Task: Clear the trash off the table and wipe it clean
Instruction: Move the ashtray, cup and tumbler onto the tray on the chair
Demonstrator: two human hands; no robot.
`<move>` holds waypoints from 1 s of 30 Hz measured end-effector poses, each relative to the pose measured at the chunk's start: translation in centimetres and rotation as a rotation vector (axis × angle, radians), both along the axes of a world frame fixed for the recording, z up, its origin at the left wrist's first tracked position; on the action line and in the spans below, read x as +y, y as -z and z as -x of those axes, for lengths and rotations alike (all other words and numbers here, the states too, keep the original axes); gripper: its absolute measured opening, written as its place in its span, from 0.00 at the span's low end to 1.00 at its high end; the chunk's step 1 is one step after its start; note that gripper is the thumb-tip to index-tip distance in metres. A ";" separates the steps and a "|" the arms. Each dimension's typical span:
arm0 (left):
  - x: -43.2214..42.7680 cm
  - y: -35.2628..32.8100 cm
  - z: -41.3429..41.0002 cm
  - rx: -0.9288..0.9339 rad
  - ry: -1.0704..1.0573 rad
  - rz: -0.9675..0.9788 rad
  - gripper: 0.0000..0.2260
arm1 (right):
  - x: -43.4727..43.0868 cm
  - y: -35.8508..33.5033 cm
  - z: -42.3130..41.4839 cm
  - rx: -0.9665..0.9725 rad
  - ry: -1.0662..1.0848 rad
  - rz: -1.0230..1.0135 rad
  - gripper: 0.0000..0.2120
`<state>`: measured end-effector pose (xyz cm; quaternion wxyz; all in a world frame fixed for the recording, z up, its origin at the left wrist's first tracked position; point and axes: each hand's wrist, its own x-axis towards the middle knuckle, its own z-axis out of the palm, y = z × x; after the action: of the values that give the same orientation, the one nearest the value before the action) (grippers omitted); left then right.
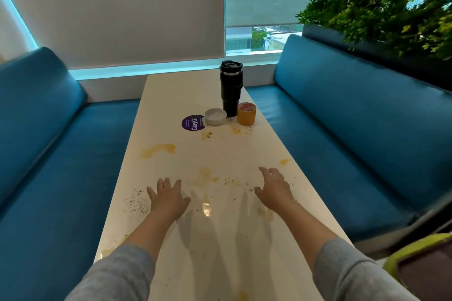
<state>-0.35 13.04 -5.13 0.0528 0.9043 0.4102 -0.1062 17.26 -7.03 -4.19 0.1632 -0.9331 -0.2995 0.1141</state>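
Over the near half of the white table (pixel 176 95), we held our left hand (pixel 168 199) and right hand (pixel 275 188) palm-down, fingers spread, grasping nothing; contact with the surface unclear. Yellowish stains (pixel 159 150) and dark crumbs (pixel 137 199) lay around them. Farther off stood a black tumbler (pixel 230 88), with a paper cup (pixel 246 113), white dish (pixel 215 116) and purple sticker (pixel 192 123) beside it.

Both hands, left (pixel 168 197) and right (pixel 275 188), outstretched, fingers spread, empty.

Wears light grey fine-knit left sleeve (pixel 117 273) and right sleeve (pixel 347 272), cuffs ending mid-forearm. Goes bare from there down to left grip (pixel 168 199) and right grip (pixel 275 189).
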 end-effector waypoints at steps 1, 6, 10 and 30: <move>0.1 -0.1 -0.5 -0.005 -0.004 -0.009 0.29 | 0.1 0.0 -0.6 -0.008 -0.008 -0.011 0.30; -0.5 0.0 -3.0 -0.027 -0.042 0.007 0.29 | 0.3 0.4 -3.6 0.004 -0.047 -0.074 0.29; -2.1 -0.1 -5.9 -0.112 -0.040 0.033 0.28 | -0.6 0.7 -5.1 -0.005 -0.102 -0.144 0.26; -33.4 1.3 -12.0 -0.258 0.766 0.042 0.31 | -32.2 1.9 4.5 -0.355 0.363 -0.317 0.20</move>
<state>11.68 -20.32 -6.44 0.0788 0.9963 0.0315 -0.0123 12.74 -39.28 -6.07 0.2699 -0.9395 -0.1659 -0.1300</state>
